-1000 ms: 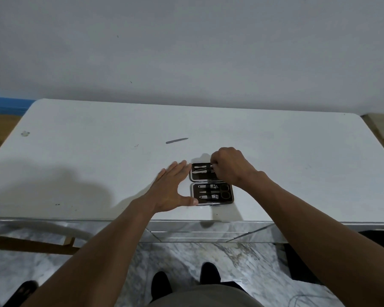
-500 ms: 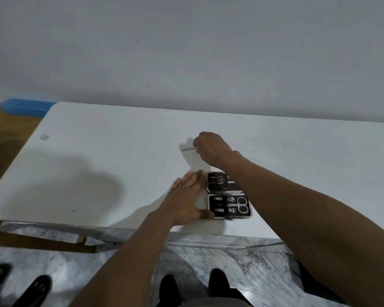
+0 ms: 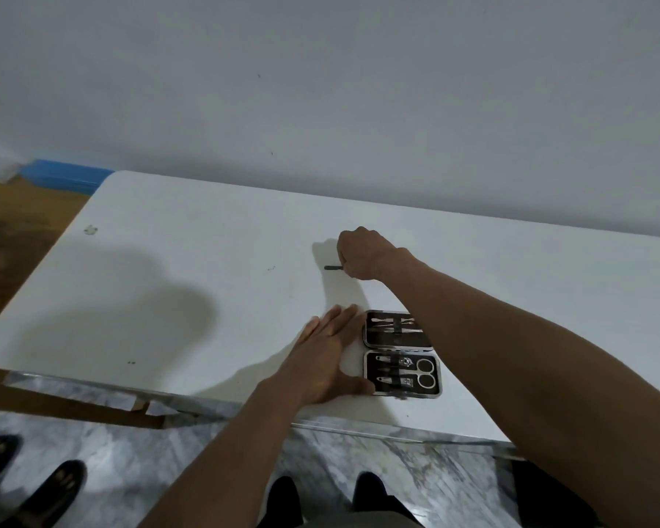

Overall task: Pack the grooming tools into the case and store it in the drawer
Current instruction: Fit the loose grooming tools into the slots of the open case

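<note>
Right hand (image 3: 362,257) seemingly pinches the tool (image 3: 332,267); left hand (image 3: 326,360) flat, open, touching the case (image 3: 401,354).

Plain grey-white wall (image 3: 321,89) fills upper half of frame. Flat blue plastic box (image 3: 63,176) at left edge, on brown wooden floor (image 3: 12,238). White rectangular tabletop (image 3: 168,261) spans centre; small pale scrap (image 3: 90,230) near its upper-left corner. Grey marbled floor (image 3: 130,463) along bottom. Two dark shoes (image 3: 31,485) at lower left.
</note>
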`<state>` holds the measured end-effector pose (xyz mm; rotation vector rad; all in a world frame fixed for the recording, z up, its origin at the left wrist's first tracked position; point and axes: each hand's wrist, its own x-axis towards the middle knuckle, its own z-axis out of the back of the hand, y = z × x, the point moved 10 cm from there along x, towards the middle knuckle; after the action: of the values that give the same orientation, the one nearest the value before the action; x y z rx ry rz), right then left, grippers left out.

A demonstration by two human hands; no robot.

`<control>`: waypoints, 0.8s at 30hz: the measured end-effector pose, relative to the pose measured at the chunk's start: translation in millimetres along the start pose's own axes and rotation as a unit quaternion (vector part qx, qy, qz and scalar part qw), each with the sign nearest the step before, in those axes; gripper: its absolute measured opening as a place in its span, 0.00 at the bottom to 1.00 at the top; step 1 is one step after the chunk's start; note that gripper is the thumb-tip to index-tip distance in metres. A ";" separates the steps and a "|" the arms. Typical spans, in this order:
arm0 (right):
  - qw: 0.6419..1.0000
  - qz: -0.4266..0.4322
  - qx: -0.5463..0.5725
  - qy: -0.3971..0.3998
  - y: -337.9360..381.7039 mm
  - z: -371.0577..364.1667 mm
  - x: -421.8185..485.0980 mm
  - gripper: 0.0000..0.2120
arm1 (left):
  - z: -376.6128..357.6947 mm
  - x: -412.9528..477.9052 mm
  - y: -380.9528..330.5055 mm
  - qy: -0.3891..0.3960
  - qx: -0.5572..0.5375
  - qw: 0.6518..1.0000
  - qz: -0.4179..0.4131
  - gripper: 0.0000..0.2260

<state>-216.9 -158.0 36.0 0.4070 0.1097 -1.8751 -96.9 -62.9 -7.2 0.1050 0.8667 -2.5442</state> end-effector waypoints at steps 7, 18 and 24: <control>0.992 -0.076 0.102 -0.022 -29.2 -13.5 -17.6 0.10 | -2.1 0.2 -1.0 0.017 -0.021 1.000 0.002 0.48; 0.837 -0.164 0.517 -0.069 -92.1 -10.0 -125.6 0.19 | -6.0 -2.0 1.8 0.029 -0.009 0.999 -0.007 0.47; 0.731 -0.210 0.635 -0.134 -102.6 -32.3 -181.8 0.14 | -8.7 -0.8 1.5 0.037 0.011 0.999 -0.013 0.47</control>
<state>-253.7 49.3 53.3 1.0768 -1.4792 -2.1815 -96.2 -58.4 -14.8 0.1982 0.8737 -2.5888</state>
